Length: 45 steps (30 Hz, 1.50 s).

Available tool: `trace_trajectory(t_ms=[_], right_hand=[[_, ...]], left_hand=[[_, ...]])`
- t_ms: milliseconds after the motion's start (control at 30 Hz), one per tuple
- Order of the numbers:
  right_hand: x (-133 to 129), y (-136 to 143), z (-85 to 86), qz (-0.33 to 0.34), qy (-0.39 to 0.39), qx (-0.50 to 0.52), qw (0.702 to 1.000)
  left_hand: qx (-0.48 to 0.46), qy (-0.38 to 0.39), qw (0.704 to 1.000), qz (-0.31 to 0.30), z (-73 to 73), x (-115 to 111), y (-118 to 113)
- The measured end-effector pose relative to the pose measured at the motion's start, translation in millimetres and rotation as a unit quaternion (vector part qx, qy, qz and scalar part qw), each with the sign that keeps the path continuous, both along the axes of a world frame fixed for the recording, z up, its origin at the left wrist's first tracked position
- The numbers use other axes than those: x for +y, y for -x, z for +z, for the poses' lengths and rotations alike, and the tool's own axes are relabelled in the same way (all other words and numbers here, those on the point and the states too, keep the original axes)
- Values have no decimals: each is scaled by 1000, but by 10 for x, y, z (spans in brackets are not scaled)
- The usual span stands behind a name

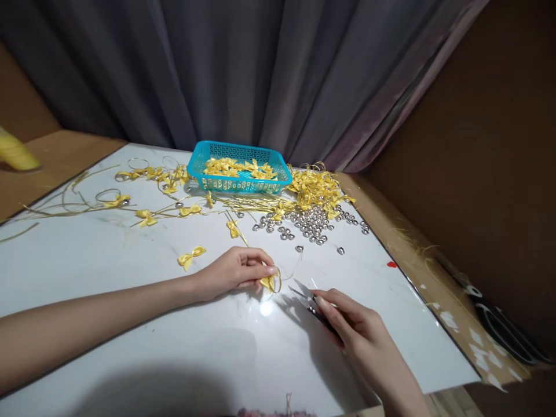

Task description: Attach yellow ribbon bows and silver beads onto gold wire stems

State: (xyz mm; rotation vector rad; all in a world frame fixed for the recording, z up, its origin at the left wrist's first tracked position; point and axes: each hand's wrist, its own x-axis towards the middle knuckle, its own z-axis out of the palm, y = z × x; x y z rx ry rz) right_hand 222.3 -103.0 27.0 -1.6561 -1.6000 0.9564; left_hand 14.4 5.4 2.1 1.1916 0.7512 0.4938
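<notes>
At the near edge of the white desk (195, 347), a bit of pink fuzzy material (278, 413) shows at the bottom of the view. The person's right hand (358, 327) is closed around a pair of small snips (310, 298), whose pointed blades stand open and aim toward the other hand. The left hand (243, 267) pinches a yellow bow (269, 282) between thumb and fingers, and a loop of cord curves beside the bow. The two hands are apart, with the blade tips near the bow but not touching it.

To the right, large black-handled scissors (499, 324) lie beyond the desk's white top, near scattered pale scraps (478, 350). A small red piece (391, 264) lies near the right edge of the top. A loose bow (191, 258) rests just beyond the left forearm.

Farther off, two single silver pieces lie in front of a spread of small shiny silver pieces (315, 223). Behind them are gold cords (256, 204), and a heap of yellow bows with cords (315, 185) sits to the right of a turquoise basket (260, 186). The basket holds more yellow bows (221, 167). To its left, further bows and long cords trail across the desk. A grey-purple curtain (226, 69) hangs in folds behind everything.
</notes>
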Motion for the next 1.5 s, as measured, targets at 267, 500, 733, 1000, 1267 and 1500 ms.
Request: trace_trajectory(t_ms=[267, 500, 733, 1000, 1267, 1500], right_hand=[[107, 208, 29, -22, 6, 6, 1000], [159, 328, 43, -6, -41, -51, 998], [199, 418, 18, -4, -121, -107, 987], [213, 479, -10, 7, -156, -130, 979], [195, 505, -11, 13, -170, -133, 976], [203, 527, -24, 11, -181, -125, 975]], left_hand=[[-17, 7, 1000, -4, -29, 28, 15], [-44, 43, 998, -13, -2, 69, 31], [-29, 49, 998, -16, -12, 76, 31], [-39, 40, 998, -30, -12, 72, 34], [-58, 36, 997, -44, -30, 81, 30], [-52, 33, 997, -52, -33, 76, 34]])
